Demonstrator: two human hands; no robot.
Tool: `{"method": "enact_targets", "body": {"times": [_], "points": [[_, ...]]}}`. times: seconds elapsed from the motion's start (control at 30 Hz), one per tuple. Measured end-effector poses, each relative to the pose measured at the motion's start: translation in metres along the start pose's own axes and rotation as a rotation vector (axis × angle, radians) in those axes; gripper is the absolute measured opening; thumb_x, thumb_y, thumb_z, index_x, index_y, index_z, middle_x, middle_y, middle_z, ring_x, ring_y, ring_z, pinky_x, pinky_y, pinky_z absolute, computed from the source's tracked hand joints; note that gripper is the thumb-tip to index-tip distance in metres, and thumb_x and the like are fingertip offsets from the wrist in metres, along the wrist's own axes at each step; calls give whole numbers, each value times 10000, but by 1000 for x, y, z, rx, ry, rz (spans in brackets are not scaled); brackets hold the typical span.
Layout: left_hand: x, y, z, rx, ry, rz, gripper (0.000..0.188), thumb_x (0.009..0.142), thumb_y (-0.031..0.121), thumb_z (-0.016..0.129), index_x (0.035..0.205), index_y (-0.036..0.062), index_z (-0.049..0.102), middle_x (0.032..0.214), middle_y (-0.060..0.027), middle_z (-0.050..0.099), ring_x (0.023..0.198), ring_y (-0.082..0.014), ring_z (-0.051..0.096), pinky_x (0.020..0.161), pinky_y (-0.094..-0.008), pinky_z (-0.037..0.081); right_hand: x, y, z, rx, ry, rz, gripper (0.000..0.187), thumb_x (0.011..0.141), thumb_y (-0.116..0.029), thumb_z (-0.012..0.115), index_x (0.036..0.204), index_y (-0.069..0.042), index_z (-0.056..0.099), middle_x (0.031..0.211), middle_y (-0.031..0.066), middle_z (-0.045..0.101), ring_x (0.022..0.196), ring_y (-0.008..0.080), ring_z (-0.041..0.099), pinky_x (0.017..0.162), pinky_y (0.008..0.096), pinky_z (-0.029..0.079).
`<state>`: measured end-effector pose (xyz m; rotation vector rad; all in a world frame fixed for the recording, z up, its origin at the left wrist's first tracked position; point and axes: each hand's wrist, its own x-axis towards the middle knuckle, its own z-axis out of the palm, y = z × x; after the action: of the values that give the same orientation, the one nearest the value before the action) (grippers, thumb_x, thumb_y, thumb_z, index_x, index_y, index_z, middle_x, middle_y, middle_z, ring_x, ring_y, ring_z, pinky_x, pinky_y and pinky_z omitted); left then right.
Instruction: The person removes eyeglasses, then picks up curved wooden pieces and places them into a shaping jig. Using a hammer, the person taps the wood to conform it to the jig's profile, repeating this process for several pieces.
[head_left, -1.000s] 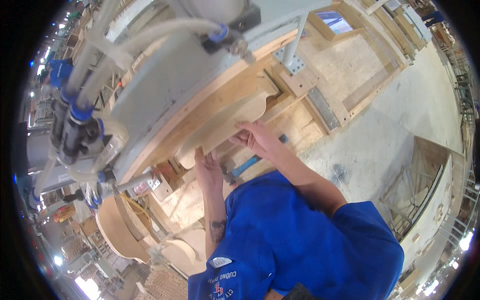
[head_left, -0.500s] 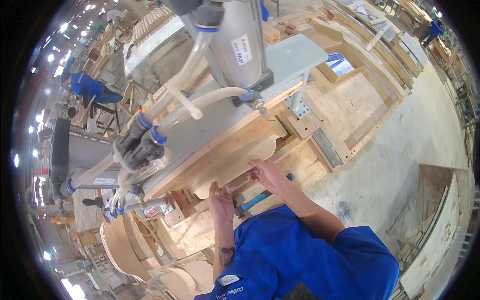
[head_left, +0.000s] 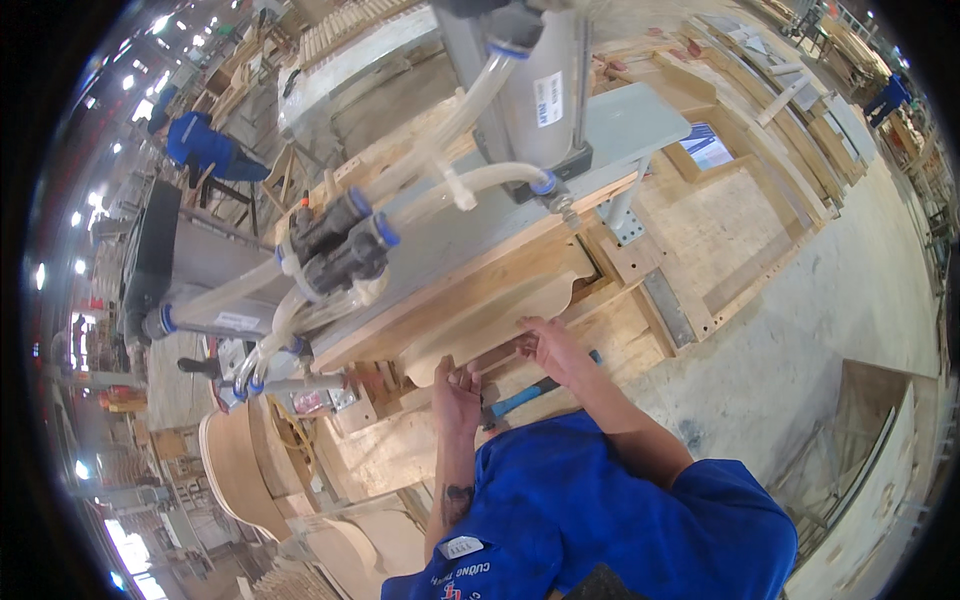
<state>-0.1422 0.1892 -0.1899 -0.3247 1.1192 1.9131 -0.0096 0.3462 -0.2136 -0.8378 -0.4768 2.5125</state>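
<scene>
A thin, pale wooden panel (head_left: pixel 490 320) with a wavy outline lies tilted along the front of a wooden mould (head_left: pixel 440 305), below the press's grey plate. At the panel's near-left edge, my left hand (head_left: pixel 458 400) pinches it, thumb on top and fingers curled. Further right, my right hand (head_left: pixel 553 352) grips the same edge, its fingertips partly hidden under the wood. Beneath my hands, a blue-handled tool (head_left: pixel 525 396) rests on the bench; its head is partly hidden.
Two pneumatic cylinders (head_left: pixel 535 100) with clear hoses (head_left: pixel 470 120) and black valves (head_left: pixel 345 250) stand over the mould. Curved wooden pieces (head_left: pixel 235 475) sit at the lower left. Leaning boards (head_left: pixel 870 480) are at the right. Another person in blue (head_left: pixel 205 140) works at the far left.
The camera view has shifted, so the scene sits slightly further right. Both hands keep their hold on the panel's near edge, with little visible movement.
</scene>
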Motion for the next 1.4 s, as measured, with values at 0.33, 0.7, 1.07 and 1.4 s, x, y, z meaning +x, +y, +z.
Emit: {"method": "enact_targets", "body": {"times": [0.33,0.7,1.07,1.4], "points": [[18,1,-19,-128,-85,-85,267,1038,216,511,1241,44,498,981,-60,538,1156,-286,603,817,-330,540,8,9,-14,41,-8,77,215,931,-143,650,1131,-77,608,1037,57,657,933,209,629,765,333,537],[11,6,-15,-152,-129,-12,269,1042,184,493,1213,-21,518,1097,-145,661,1020,-253,700,657,-285,559,6,-5,9,-192,86,109,272,952,-200,648,1196,-97,586,1145,50,631,1108,202,558,807,303,482],[17,9,-20,-112,-123,-5,294,1058,198,458,1263,-5,514,1175,-133,659,1043,-231,689,692,-291,526,12,-6,10,-181,54,136,288,973,-189,617,1242,-99,569,1163,62,642,1153,198,570,783,313,475],[13,13,-14,-98,-107,-16,309,1052,207,471,1259,-15,526,1198,-133,658,1044,-219,687,700,-290,501,7,-7,18,-193,99,125,259,991,-197,594,1232,-104,571,1209,69,625,1157,200,573,791,306,485]]}}
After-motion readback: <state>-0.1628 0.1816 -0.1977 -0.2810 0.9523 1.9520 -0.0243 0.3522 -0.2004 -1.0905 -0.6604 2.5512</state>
